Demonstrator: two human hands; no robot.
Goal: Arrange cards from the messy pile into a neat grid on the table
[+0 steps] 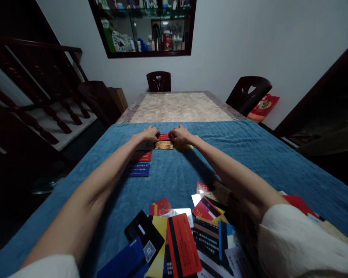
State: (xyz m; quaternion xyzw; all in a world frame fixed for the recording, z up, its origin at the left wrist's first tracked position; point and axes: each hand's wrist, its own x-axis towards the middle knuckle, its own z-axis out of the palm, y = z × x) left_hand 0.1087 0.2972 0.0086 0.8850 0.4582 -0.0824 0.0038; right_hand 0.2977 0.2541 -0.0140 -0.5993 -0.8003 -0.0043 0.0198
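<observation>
- Blue card (124, 262) nearest me in the head view, at the front of a loose, overlapping heap with a black card (139, 227) and a red striped card (184, 243).
- Left hand (151, 134): fingers drawn in narrow, closed on the left end of a small red card (164, 137).
- Right hand (180, 135): likewise narrow, pinching the same card's right end.
- Position: the small red card lies between my hands, just beyond a gold card (164, 145), on or at the far edge of the blue cloth's (174, 185) card rows.
- Nearer and to the left: a red DCEP card (142, 156), then a blue DCEP card (139, 170).
- Handling (judged by eye, not tested): light, thin, fairly stiff, not fragile; smooth faces probably slide over one another, while soft cloth may drag at an edge.
- Best hold: both short ends, fingertips low, pressing lightly so it does not bow.
</observation>
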